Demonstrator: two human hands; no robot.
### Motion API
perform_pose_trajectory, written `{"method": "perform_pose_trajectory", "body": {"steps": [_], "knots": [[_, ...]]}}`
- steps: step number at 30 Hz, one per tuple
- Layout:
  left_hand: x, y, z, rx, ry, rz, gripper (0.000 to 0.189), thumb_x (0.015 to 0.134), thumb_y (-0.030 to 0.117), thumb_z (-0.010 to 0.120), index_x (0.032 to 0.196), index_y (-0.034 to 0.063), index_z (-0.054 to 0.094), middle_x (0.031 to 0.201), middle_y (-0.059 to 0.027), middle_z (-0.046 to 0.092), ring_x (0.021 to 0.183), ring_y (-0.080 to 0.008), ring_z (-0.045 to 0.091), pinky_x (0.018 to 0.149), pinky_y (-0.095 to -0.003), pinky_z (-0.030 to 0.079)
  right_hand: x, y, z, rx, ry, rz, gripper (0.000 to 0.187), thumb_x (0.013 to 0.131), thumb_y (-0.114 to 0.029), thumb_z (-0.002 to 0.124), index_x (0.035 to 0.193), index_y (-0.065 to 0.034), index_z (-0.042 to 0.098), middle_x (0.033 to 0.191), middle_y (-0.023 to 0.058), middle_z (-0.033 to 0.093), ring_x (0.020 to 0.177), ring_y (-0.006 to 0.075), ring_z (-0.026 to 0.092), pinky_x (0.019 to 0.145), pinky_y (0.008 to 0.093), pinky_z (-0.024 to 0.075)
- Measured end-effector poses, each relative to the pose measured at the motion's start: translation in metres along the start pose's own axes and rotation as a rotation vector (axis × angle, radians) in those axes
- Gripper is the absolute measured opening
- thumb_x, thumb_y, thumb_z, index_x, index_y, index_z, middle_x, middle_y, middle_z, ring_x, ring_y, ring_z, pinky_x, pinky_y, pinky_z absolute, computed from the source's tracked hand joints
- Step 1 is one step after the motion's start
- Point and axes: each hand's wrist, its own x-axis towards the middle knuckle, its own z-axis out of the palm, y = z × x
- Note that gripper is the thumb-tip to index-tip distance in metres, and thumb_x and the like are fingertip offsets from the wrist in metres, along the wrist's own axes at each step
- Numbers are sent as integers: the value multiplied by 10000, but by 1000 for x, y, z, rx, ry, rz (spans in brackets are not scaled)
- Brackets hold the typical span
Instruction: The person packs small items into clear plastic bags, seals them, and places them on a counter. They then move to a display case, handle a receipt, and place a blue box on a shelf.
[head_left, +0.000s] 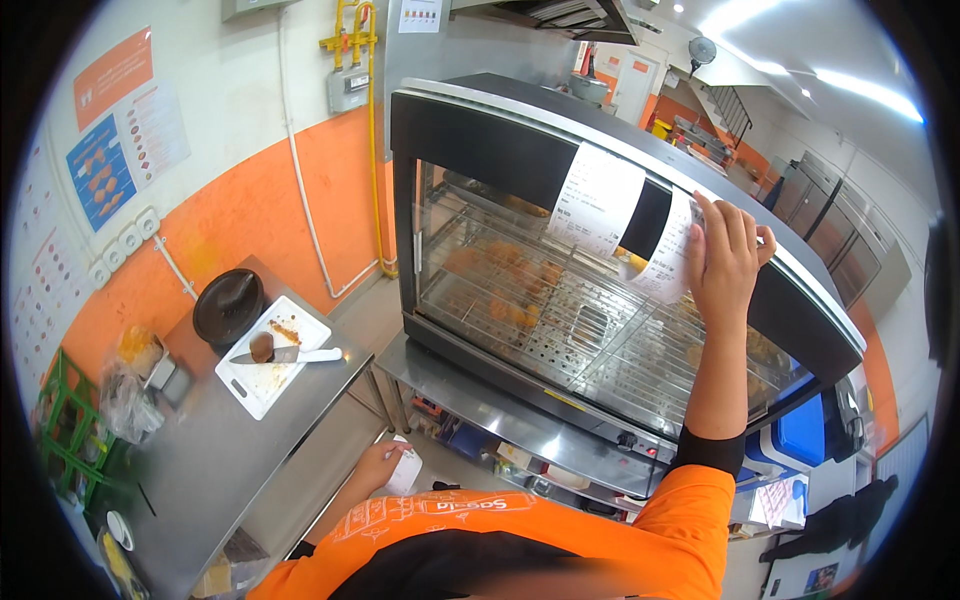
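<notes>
My right hand (726, 255) is raised to the top front edge of a glass-fronted food warming cabinet (487, 120). Its thumb and fingertips grip the right edge of a printed paper slip (666, 259). To the left, another printed slip (596, 199) hangs from the same edge. Behind the glass, pieces of browned, fried-looking food (510, 289) lie on wire racks. Low beside my body, my left hand (379, 465) holds a small white paper slip (405, 471).
On the steel table (225, 457) at left, a white cutting board (259, 401) bears a white-handled knife (319, 355) and a round brown item (262, 347). Beside it sits a dark stone mortar (217, 315). A green crate (64, 442) stands far left; a blue cool box (799, 435) is right.
</notes>
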Motion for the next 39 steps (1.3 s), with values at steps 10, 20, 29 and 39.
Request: {"method": "perform_pose_trajectory", "body": {"steps": [10, 20, 29, 39], "knots": [[30, 71, 1, -90, -119, 249, 372, 960, 39, 521, 1286, 89, 692, 1240, -122, 687, 1171, -228, 626, 1026, -338, 463, -6, 13, 1, 163, -24, -32, 499, 1058, -431, 329, 1282, -128, 655, 1196, 84, 603, 1171, 243, 544, 1074, 442, 231], [33, 296, -4, -215, -504, 745, 510, 958, 163, 423, 1439, 29, 530, 1374, -178, 522, 1313, -311, 485, 1150, -398, 328, -29, 5, -33, 308, 179, 10, 576, 1071, -467, 302, 1375, -62, 577, 1333, 152, 590, 1277, 292, 507, 1115, 431, 228], [46, 390, 62, -291, -725, 1032, 550, 1041, 319, 290, 1471, 49, 502, 1340, -183, 514, 1258, -294, 494, 1106, -384, 354, -89, -34, -111, 1564, -698, 755, 431, 1030, -167, 593, 1407, 2, 471, 1087, 66, 616, 1040, 122, 586, 916, 283, 474], [45, 406, 136, -535, -693, 909, 839, 952, 10, 604, 1634, 134, 131, 1405, -185, 499, 1340, -239, 485, 1107, -398, 409, -73, 61, -128, 1017, -381, 674, 354, 957, 20, 645, 1300, -24, 569, 1004, 40, 613, 990, 102, 600, 838, 255, 489]]}}
